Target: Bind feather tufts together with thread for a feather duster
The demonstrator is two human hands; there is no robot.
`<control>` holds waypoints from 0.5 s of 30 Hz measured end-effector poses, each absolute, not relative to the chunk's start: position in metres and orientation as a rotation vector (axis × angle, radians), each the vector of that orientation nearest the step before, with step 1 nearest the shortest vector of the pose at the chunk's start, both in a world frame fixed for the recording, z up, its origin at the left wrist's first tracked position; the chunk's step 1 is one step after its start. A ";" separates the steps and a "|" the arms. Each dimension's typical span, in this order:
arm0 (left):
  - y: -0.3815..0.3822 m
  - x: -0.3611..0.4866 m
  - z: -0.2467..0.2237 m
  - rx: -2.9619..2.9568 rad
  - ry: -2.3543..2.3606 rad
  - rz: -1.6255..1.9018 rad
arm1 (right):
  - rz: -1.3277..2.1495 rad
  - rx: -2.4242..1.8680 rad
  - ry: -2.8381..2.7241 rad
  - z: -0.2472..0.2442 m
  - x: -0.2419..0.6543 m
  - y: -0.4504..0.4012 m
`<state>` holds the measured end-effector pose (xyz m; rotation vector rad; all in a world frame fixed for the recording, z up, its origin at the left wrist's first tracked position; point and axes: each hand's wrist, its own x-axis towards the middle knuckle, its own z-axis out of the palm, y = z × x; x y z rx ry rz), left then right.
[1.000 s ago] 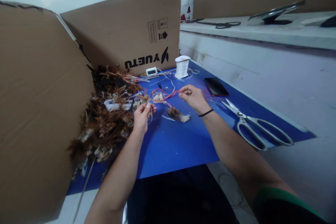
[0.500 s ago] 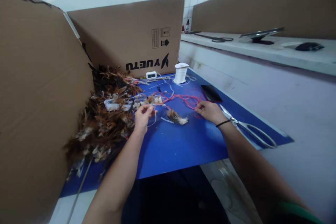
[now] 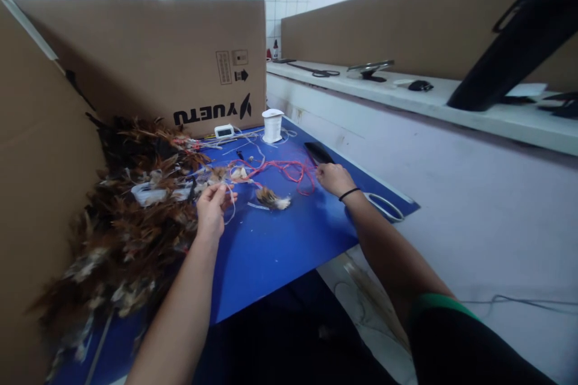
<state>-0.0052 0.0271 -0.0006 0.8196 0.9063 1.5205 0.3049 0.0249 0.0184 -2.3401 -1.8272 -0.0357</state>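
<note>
My left hand point(image 3: 211, 210) pinches a thin white ribbon point(image 3: 233, 207), which hangs in a loop from the fingertips. Past the scissors, my right hand point(image 3: 336, 179) is closed, its fingertips on strands of pink cord point(image 3: 295, 173) that lies in loose loops across the table. Between the hands rests a small brown and white feather bundle point(image 3: 271, 198). A black phone point(image 3: 318, 152) lies just beyond my right fingers. Under my right wrist are scissors; only their handle point(image 3: 385, 206) shows. A large heap of brown feathers point(image 3: 149, 222) spreads left of my left hand.
A white ribbon spool point(image 3: 272, 127) and a small white digital display point(image 3: 224, 131) stand at the back of the blue table point(image 3: 266, 264). Cardboard walls point(image 3: 149, 60) rise behind and at left. The right-hand ledge point(image 3: 433, 105) carries several items.
The view has swung to the right. My right hand has moved forward toward the phone, and its wrist now covers the scissor blades. My left hand keeps its pinch on the ribbon.
</note>
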 end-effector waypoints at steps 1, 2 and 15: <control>0.027 -0.005 0.000 0.800 0.908 1.528 | -0.070 -2.361 -1.812 0.020 0.309 0.022; 0.028 -0.006 0.000 0.781 0.908 1.534 | -0.105 -2.382 -1.810 0.022 0.313 0.019; 0.036 -0.007 -0.006 0.671 0.999 1.623 | 0.047 -2.417 -1.763 0.015 0.359 -0.041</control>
